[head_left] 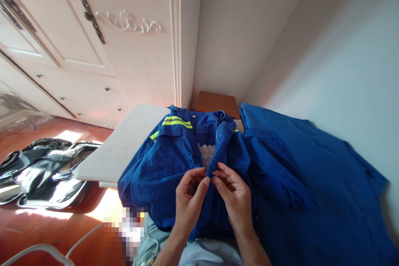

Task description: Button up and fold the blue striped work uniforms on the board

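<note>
A blue work jacket [168,158] with yellow-green reflective strips lies spread out in front of me, its collar at the far end. My left hand [191,195] pinches the jacket's front edge between thumb and fingers. Close beside it, my right hand [232,193] pinches the same front opening. The fingertips of both hands nearly meet at the cloth. Through the gap in the jacket shows a pale, bumpy-textured patch [208,154]. Whether a button or other fastener is between my fingers cannot be made out.
A white board-like surface [124,137] extends under the jacket to the left. More blue cloth [311,183] lies on the right by the wall. An open suitcase [46,174] sits on the wooden floor. White cupboards [134,58] and a brown wooden box-like piece [217,103] stand behind.
</note>
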`<state>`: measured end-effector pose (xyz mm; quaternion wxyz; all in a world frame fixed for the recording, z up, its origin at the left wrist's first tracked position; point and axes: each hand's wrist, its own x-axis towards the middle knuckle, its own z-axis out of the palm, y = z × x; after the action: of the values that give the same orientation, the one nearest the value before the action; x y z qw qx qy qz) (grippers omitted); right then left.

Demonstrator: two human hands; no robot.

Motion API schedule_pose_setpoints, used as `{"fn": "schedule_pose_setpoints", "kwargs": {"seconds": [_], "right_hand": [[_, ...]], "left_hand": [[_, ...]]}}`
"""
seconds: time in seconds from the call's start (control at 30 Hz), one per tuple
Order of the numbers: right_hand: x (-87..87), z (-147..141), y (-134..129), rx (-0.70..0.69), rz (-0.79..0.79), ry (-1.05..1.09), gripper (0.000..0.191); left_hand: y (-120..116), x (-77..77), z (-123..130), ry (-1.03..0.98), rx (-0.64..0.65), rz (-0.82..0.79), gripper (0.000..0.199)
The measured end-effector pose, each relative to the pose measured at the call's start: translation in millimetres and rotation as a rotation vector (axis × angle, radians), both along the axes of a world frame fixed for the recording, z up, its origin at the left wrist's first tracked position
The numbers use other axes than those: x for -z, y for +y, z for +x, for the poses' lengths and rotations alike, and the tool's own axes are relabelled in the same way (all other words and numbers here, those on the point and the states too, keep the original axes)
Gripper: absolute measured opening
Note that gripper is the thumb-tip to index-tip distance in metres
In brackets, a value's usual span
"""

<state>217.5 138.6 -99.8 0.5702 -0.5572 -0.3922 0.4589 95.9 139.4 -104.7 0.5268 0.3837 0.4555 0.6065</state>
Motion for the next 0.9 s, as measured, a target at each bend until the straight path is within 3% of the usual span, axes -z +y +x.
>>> {"fn": "schedule_pose_setpoints", "kwargs": {"seconds": [0.33,0.53,0.9], "right_hand": [[-3.4,-1,-3,-0.001,0.012,-0.034,0.046],[-7.5,1,1,-0.061,-0.031,0.065,0.047],[-7.2,0,2,-0.046,-0.038,0.187,0.044]], "left_hand": [[4,1.4,-3,-0.086,-0.034,-0.012,0.026],[5,0.0,-1,-0.107,-0.042,0.033,0.027],[6,-1.4,-3,-0.070,0.049,0.086,0.026]]}}
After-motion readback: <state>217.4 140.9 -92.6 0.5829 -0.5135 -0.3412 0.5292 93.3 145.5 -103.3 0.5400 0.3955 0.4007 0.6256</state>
